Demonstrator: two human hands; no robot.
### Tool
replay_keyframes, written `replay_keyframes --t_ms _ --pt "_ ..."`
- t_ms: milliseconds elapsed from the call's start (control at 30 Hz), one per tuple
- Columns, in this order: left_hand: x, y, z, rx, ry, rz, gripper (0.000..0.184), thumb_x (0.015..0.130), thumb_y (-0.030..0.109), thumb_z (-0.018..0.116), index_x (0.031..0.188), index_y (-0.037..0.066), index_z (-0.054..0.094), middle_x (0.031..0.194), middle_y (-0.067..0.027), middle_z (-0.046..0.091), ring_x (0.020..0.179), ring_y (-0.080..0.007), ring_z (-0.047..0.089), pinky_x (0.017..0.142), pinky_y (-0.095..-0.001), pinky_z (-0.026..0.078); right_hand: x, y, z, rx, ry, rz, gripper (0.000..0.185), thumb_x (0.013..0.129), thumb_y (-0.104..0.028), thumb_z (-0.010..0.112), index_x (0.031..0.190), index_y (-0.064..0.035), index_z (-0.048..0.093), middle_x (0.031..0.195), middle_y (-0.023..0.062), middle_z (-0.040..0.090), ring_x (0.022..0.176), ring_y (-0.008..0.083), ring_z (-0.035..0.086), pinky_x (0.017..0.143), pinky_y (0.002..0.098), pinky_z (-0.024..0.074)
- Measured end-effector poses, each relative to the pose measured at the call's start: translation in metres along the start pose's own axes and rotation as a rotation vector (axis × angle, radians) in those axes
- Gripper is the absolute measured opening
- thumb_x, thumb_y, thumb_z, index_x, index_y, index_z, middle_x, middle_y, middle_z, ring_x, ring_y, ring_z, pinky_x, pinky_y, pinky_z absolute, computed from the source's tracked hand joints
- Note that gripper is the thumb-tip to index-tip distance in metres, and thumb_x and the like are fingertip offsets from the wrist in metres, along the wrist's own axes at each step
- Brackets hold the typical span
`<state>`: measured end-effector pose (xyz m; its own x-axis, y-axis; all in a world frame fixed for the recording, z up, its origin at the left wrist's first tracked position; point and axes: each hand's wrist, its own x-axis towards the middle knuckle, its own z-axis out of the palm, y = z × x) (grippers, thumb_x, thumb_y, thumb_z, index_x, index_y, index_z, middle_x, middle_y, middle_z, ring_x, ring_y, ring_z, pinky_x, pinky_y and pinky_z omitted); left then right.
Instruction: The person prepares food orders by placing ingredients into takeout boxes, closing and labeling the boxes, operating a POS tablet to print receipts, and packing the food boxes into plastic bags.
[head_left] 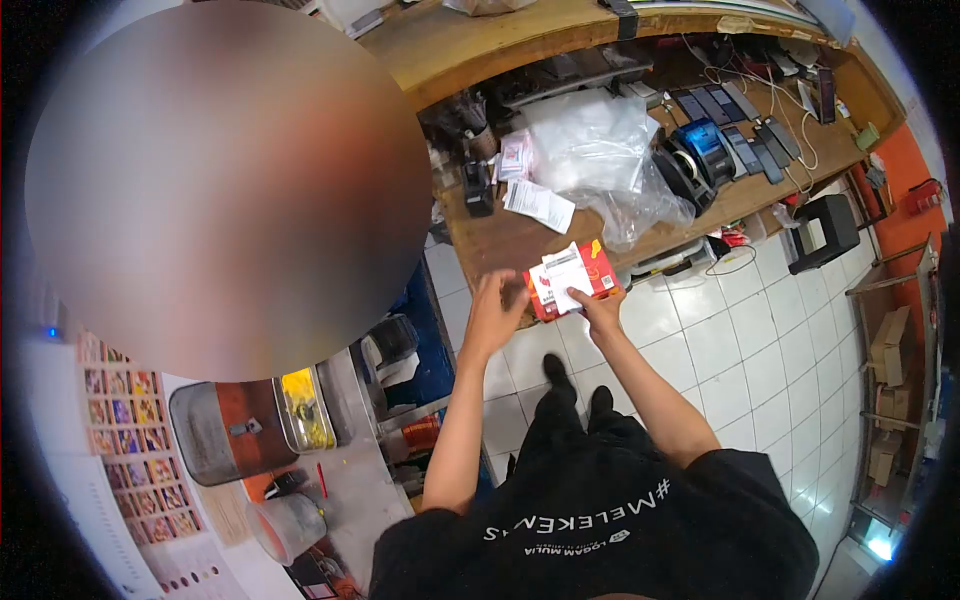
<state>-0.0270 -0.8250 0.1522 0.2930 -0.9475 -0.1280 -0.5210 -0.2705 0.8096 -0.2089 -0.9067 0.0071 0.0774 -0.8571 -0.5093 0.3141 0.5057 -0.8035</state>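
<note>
My right hand (604,308) grips the near right side of a small red box (602,262), its thumb pressing on a white paper slip (566,273) that lies over the box top. My left hand (494,308) is at the box's left end, fingers apart and curved; whether the fingertips touch the box I cannot tell. The box is just over the front edge of the wooden desk (478,248). Beyond it on the desk lie a printed white paper (539,205) and a pile of clear plastic bags (590,140).
Several phones (745,150) and white cables are at the desk's far right, beside a blue-and-black tape dispenser (704,150). A black bin-like box (826,235) stands right. To the left, a metal counter (365,490) holds trays and a clear container (287,528).
</note>
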Motion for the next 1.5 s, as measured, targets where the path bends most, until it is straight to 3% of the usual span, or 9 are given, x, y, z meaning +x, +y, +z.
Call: replay_keyframes --t_ms 267,467,667,733,967,1200,1300,1467,1500 --pt "0.247 -0.047 0.12 0.027 0.229 -0.535 0.14 0.061 0.061 0.082 0.149 -0.002 -0.007 0.148 -0.0373 0.017 0.139 -0.0492 0.021 0.109 -0.0507 0.033 0.075 0.008 0.027 -0.294 -0.026 -0.06 0.071 0.074 -0.019 0.085 0.12 -0.0033 0.033 0.102 0.0083 0.062 0.081 0.015 0.063 0.059 0.0284 0.0536" --pt "0.262 -0.076 0.139 0.411 0.261 -0.443 0.102 0.081 0.01 0.066 0.154 0.016 -0.006 0.127 -0.0276 0.045 0.113 -0.0447 0.049 0.098 -0.0507 0.043 0.069 -0.037 0.023 -0.54 -0.122 0.201 0.08 0.082 -0.032 0.078 0.129 -0.0023 0.02 0.1 0.0134 0.061 0.071 0.0152 0.062 0.056 0.0288 0.0545" --pt "0.232 -0.081 0.073 0.139 0.542 -0.184 0.022 0.083 0.004 0.053 0.099 -0.002 0.066 0.1 -0.0263 0.059 0.098 -0.044 0.056 0.084 -0.0483 0.043 0.052 -0.078 -0.019 -0.443 -0.088 0.441 0.087 0.09 -0.043 0.066 0.145 -0.009 0.008 0.106 0.0171 0.053 0.065 0.0188 0.061 0.059 0.0322 0.0541" --pt "0.209 -0.079 0.053 0.186 0.544 -0.174 0.025 0.081 0.003 0.057 0.103 -0.007 0.065 0.106 -0.0277 0.061 0.105 -0.043 0.056 0.088 -0.0461 0.045 0.047 -0.084 -0.026 -0.542 -0.124 0.407 0.064 0.096 -0.033 0.06 0.14 -0.0054 0.022 0.082 0.008 0.056 0.056 0.0138 0.054 0.05 0.0295 0.0491" --pt "0.122 0.026 0.041 -0.079 0.126 -0.262 0.029 0.096 0.022 0.051 0.106 0.0 0.066 0.095 -0.023 0.067 0.093 -0.0401 0.061 0.084 -0.0405 0.044 0.029 -0.146 0.087 -0.264 -0.658 0.548 0.038 0.101 -0.029 0.051 0.124 0.0009 0.047 0.089 0.0083 0.063 0.072 0.0152 0.063 0.064 0.0272 0.054" --pt "0.117 0.018 0.025 -0.519 0.571 0.048 0.03 0.089 -0.007 0.038 0.106 -0.004 0.062 0.103 -0.0157 0.065 0.092 -0.0273 0.062 0.087 -0.0357 0.047 0.029 -0.144 0.138 -0.588 -0.806 0.489 0.037 0.1 -0.033 0.053 0.113 0.0007 0.059 0.087 0.0062 0.064 0.074 0.0126 0.061 0.063 0.0249 0.0513" --pt "0.113 -0.022 0.031 -1.318 0.751 0.095 0.02 0.094 0.004 0.045 0.075 0.003 0.047 0.086 -0.0097 0.05 0.084 -0.0193 0.055 0.082 -0.0335 0.05 0.037 -0.134 0.16 -0.606 -0.835 0.448 0.033 0.098 -0.03 0.058 0.107 0.0017 0.061 0.088 0.0053 0.064 0.076 0.0103 0.06 0.062 0.0248 0.0499" --pt "0.143 -0.021 0.016 -0.448 0.809 0.187 0.035 0.101 0.022 0.048 0.072 0.003 0.047 0.072 -0.008 0.054 0.067 -0.0217 0.059 0.065 -0.0331 0.05 0.068 -0.109 0.172 -0.785 -1.09 -0.036 0.039 0.098 -0.03 0.059 0.12 0.0017 0.059 0.101 0.0068 0.066 0.084 0.0072 0.061 0.072 0.0251 0.0521" --pt "0.141 -0.018 0.005 -0.587 0.839 -0.003 0.04 0.102 0.028 0.045 0.07 0.003 0.047 0.067 -0.0063 0.052 0.062 -0.0198 0.057 0.062 -0.0305 0.048 0.073 -0.131 0.18 -0.686 -1.114 0.296 0.035 0.097 -0.023 0.058 0.121 0.0016 0.059 0.104 0.0072 0.066 0.086 0.0113 0.062 0.078 0.0271 0.0517"
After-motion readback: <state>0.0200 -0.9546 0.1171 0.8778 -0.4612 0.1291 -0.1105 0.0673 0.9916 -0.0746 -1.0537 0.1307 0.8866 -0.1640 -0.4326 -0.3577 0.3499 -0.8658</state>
